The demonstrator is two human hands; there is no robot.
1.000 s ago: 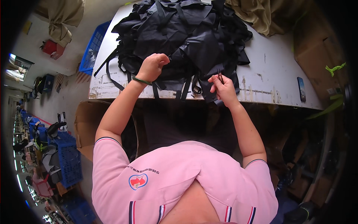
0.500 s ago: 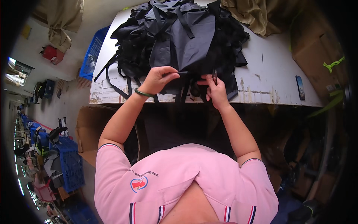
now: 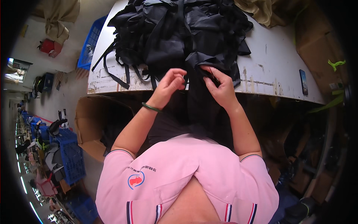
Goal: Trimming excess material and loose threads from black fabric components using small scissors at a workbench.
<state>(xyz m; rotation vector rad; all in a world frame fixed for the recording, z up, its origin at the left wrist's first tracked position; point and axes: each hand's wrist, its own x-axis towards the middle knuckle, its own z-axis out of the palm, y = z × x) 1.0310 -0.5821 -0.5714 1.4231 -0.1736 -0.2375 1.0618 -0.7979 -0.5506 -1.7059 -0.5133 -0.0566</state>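
My left hand [image 3: 169, 87], with a dark green bangle [image 3: 151, 108] at the wrist, hovers beside the black fabric at the table's front edge. Its fingers are loosely curled and slightly apart, with nothing visible between them. My right hand [image 3: 220, 87] is closed around small dark thread snips [image 3: 214, 79], mostly hidden by the fingers. Its fingertips touch a fold of the black fabric pieces [image 3: 164, 48], which lie heaped on the white table. Black straps [image 3: 115, 80] trail from the heap's left side. Some dark cloth hangs over the front edge between my hands.
The worn white table [image 3: 261, 80] carries a phone [image 3: 303, 82] at its right. A blue crate [image 3: 89, 46] stands by the left edge, a cardboard box [image 3: 87, 123] below it. Another cardboard box [image 3: 324, 56] is at the right, tan cloth [image 3: 261, 11] at the back.
The smooth black panel has been turned over and no longer lies spread on top. My left hand has left the fabric edge and dropped slightly; my right hand remains at the fabric.
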